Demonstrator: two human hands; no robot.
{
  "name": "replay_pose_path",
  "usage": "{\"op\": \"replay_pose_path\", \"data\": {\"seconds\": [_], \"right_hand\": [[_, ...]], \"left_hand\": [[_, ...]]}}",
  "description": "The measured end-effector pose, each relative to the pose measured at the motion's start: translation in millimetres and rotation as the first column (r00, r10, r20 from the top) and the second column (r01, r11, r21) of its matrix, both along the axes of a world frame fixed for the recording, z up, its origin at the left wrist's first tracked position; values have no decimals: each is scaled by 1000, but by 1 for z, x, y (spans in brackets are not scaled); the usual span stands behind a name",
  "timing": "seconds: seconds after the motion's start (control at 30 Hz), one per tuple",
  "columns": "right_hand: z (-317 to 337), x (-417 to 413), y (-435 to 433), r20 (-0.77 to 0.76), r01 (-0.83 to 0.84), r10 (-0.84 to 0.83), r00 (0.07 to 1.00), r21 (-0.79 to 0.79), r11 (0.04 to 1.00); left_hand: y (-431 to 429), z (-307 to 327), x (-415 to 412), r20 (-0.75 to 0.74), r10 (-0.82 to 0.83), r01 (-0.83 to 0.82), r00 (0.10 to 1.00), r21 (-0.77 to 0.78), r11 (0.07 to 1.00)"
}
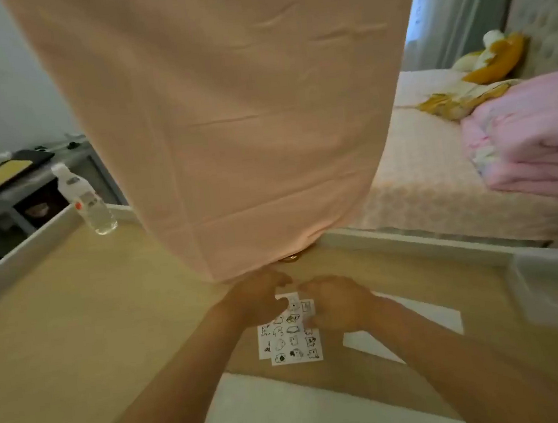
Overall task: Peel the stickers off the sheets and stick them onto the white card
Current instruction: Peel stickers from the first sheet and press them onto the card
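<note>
White rectangular sticker sheets (291, 344) lie on smooth wood table (75, 319), left hand (259, 296) and right hand (339, 305) pinching their edges.

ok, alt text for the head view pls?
The left hand and right hand meet with curled fingers at the top of overlapping sticker sheets on a wooden table; the exact grip is blurred. A white card lies right of the sheets, partly hidden by the right forearm; peach fabric hangs above.
</note>
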State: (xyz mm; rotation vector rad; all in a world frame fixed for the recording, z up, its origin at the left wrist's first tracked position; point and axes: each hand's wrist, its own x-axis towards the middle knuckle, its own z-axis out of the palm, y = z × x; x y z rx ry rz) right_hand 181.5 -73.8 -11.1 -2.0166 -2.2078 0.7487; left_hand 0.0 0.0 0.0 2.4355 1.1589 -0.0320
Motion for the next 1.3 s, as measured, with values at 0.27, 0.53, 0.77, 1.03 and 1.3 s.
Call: {"op": "replay_pose_path", "data": {"seconds": [0.27, 0.53, 0.77, 1.03, 1.3], "right_hand": [[-70, 4, 6, 191, -62, 40, 981, 112, 992], [-80, 2, -5, 81, 67, -86, 993, 217, 974], [-70, -8, -34, -397, 380, -234, 888, 343, 859], [-61, 42, -88, -398, 438, -300, 867, 322, 839], [-92, 83, -141, 63, 299, -321, 945, 232, 926]], "left_hand": [[6, -69, -19, -113, -48, 57, 992, 70, 996], [-3, -93, -24, -98, -66, 82, 993, 166, 983], [-36, -88, -22, 268, 51, -112, 962, 221, 969], [-71, -57, 5, 680, 288, -189, 675, -218, 958], [-99, -41, 47, 732, 389, -13, 558, -462, 887]]}}
